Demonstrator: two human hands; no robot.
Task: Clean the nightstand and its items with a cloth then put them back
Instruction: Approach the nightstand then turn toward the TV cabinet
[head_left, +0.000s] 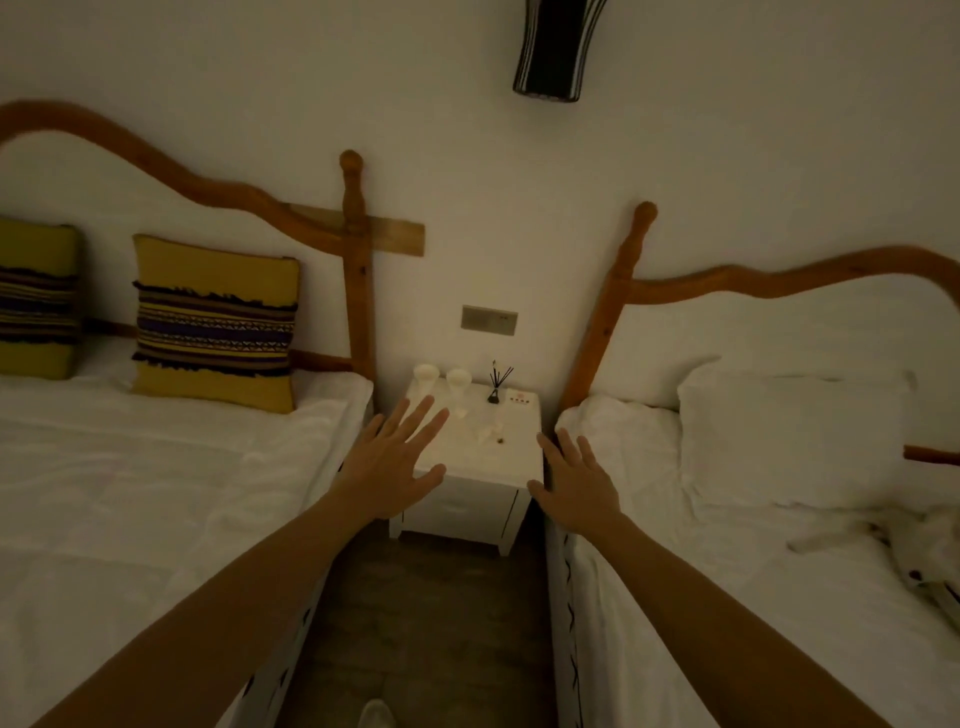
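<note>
A small white nightstand (498, 467) stands against the wall between two beds. On its top are two white cups (441, 382) at the back left, a dark reed diffuser (496, 387) with thin sticks, a small white card (522, 397) with red marks at the back right, and a tiny dark object (500, 440) near the middle. My left hand (392, 457) is stretched out over the nightstand's front left corner, fingers spread, holding nothing. Over the front right corner my right hand (574, 480) is also spread and empty. No cloth is visible.
A white bed (156, 493) with two yellow striped cushions (215, 325) lies on the left; another white bed (779, 545) with a pillow lies on the right. Wooden headboards flank the nightstand. A switch plate (489, 319) is on the wall, and a narrow wooden floor strip (431, 623) runs between the beds.
</note>
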